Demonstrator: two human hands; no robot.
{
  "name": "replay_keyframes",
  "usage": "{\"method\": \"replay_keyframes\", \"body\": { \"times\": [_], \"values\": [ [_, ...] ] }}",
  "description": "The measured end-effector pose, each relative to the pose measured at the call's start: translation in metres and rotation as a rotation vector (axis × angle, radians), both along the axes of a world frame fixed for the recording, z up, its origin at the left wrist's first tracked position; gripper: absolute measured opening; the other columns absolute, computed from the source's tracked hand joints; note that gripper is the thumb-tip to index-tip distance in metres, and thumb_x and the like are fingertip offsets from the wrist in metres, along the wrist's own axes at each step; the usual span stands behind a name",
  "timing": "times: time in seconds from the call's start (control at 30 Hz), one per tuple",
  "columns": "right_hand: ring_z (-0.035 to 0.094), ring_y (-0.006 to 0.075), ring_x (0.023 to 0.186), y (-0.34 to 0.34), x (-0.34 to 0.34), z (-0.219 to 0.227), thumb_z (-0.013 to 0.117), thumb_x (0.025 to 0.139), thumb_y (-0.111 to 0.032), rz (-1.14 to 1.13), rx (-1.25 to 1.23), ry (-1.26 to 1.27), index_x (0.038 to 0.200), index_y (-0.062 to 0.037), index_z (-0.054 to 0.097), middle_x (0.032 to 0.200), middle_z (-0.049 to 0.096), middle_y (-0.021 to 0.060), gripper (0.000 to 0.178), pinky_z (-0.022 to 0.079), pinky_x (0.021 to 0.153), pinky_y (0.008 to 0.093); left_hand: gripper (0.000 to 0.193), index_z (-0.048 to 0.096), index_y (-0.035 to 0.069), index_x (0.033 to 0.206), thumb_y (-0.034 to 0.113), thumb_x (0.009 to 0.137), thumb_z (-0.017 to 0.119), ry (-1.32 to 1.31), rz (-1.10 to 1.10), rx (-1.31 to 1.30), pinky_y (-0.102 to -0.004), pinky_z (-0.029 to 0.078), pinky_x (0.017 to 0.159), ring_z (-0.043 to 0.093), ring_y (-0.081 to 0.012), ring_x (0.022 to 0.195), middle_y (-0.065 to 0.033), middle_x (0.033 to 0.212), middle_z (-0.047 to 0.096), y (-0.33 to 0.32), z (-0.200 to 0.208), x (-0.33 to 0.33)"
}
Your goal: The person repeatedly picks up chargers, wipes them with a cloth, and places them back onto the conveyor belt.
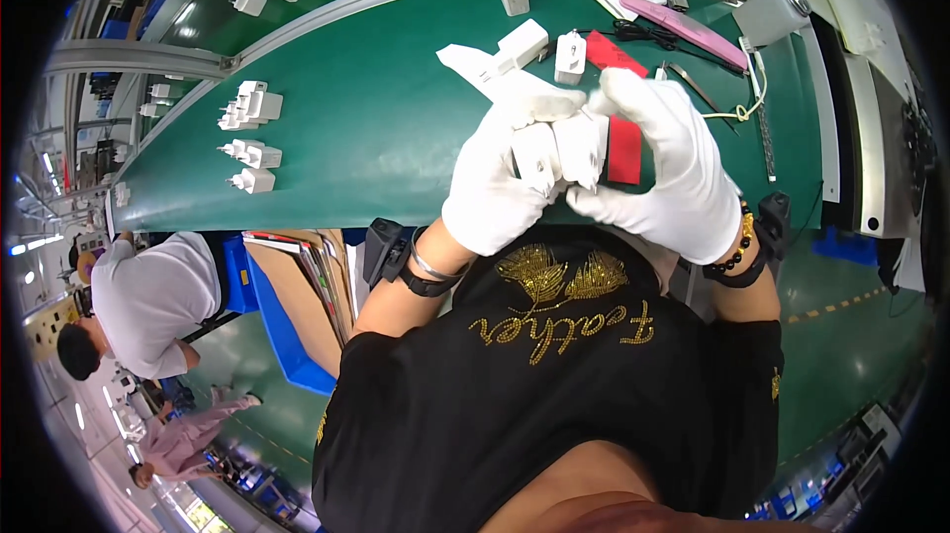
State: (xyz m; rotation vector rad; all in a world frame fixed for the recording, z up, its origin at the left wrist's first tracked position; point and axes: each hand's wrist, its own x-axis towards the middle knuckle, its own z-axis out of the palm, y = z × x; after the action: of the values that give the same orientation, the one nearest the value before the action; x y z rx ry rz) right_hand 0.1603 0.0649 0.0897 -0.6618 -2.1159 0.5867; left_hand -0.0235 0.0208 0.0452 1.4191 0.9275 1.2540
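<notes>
Both of my hands wear white gloves and meet over the near edge of the green bench. My left hand point(500, 177) is closed around a white plug charger point(535, 159). Side by side with it is a second white plug charger point(581, 147), gripped by my right hand point(683, 167), its thumb below and fingers above. Through the gap of my right hand shows a red piece point(624, 150); whether I touch it I cannot tell. Just beyond my hands are a white charger lying on its side point(522, 41), an upright charger point(570, 58) and a red label sheet point(614, 56).
Several white chargers point(252, 105) stand in rows at the left of the bench point(366, 127). A pink tool point(683, 30), tweezers point(701, 88), a cable and a white bottle point(772, 16) lie at the back right. A blue bin point(282, 325) with folders and a seated co-worker point(158, 300) are at left.
</notes>
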Motion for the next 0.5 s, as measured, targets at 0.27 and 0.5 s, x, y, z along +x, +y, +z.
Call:
{"method": "replay_keyframes", "body": {
  "times": [0.27,0.5],
  "values": [
    [0.061,0.0246,0.084,0.009,-0.017,-0.012,0.081,0.063,-0.023,0.129,-0.014,-0.038,0.120,-0.0055,0.055,0.096,0.062,0.0097,0.065,0.050,0.075,0.0321,0.073,0.030,0.003,0.135,0.001,0.074,0.071,-0.586,-0.181,-0.638,-0.0300,0.044,0.091,0.049,-0.0155,0.112,-0.0091,0.119,0.049,-0.003,0.011,0.008],
    [0.057,0.0092,0.090,0.032,0.005,-0.026,0.050,0.094,-0.015,0.175,-1.175,0.812,0.114,-0.0027,0.053,0.100,0.059,0.0046,0.024,0.046,0.080,0.0222,0.066,0.037,0.000,0.136,0.017,0.081,0.069,0.183,-0.260,-0.146,-0.0246,0.050,0.074,0.061,-0.0142,0.090,-0.0118,0.103,0.063,0.056,0.060,-0.038]
  ]
}}
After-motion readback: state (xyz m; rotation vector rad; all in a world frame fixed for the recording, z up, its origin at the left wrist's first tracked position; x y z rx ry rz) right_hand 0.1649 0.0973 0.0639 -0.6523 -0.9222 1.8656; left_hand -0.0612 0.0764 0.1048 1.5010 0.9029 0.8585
